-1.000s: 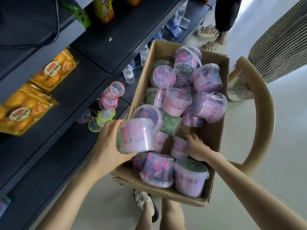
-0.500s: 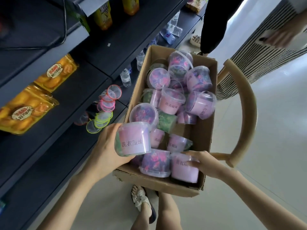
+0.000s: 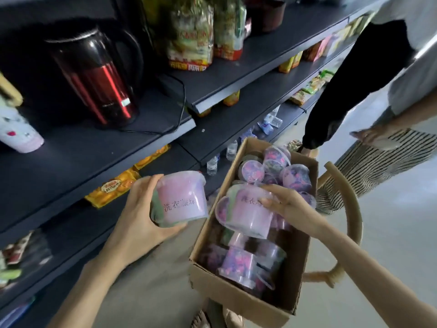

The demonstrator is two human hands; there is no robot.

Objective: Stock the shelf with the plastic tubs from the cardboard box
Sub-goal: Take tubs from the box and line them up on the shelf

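Step in hand: By my reading you are between pick and place, with one tub per hand and neither on the shelf (image 3: 71,162) yet.
Left hand: Your left hand (image 3: 139,218) is curled round the left tub (image 3: 181,200) and holds it upright outside the box, at the box's 9 o'clock.
Right hand: Your right hand (image 3: 290,204) grips the right tub (image 3: 248,214) by its upper wall, with fingers across the label. The tub hangs tilted above the box's middle.
Hands: They are well apart, each clamped on its own tub.
Box: The box (image 3: 236,297) lies at 5 o'clock in view, with a chair (image 3: 350,209) back curving round its 3 o'clock side. Many tubs remain inside, jumbled.
Shelf: Bare dark board lies at 10 o'clock of the left tub. The kettle (image 3: 94,76) stands at 11 o'clock, and its cord (image 3: 182,100) trails along the board.
Next move: In my judgement, you carry the left tub toward 10 o'clock and set it base-down on the bare board, clear of the cord. The right tub needs righting before it goes down.
Tub label: On the left tub, 洗衣 reads plainly and the characters after it blur. The right tub shows like print, partly under your fingers.
Other writing: The oval labels on the orange packets (image 3: 113,188), one tier down, cannot be read. The red band on the snack bags (image 3: 191,34) at 12 o'clock is also too blurred to read.
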